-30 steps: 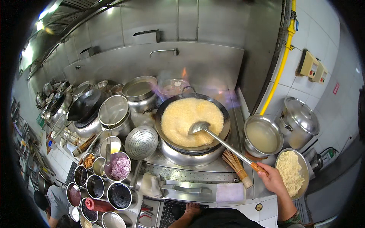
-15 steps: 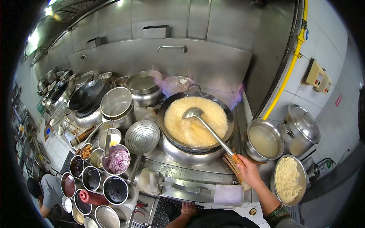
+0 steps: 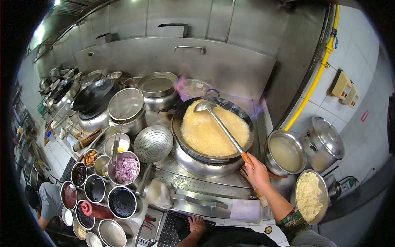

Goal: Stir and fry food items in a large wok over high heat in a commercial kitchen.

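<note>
My right hand [image 3: 256, 173] is closed round the orange-brown grip of a long metal ladle [image 3: 227, 132]. The ladle's bowl rests at the far left part of a large black wok [image 3: 177, 133], by its rim. Pale yellow foaming, bubbling liquid [image 3: 216, 133] fills the wok, which sits on a round steel burner ring. Low at the front edge of the stove lies my left hand [image 3: 197, 224], fingers spread and holding nothing. A bundle of thin bamboo strips [image 3: 259, 193], like a wok brush, lies beneath my right wrist.
Left of the wok are a perforated strainer [image 3: 153, 144], a sieve [image 3: 126, 105], sliced purple onions [image 3: 126, 169] and several sauce pots. On the right stand a bowl of cloudy liquid [image 3: 286, 154] and a bowl of pale crumbs [image 3: 309, 195]. Pinkish flames [image 3: 185, 84] rise behind the wok.
The ladle's bowl has moved from the middle of the foaming liquid to the wok's far left side. My right hand has shifted slightly up and left. My left hand stays low by the stove edge.
</note>
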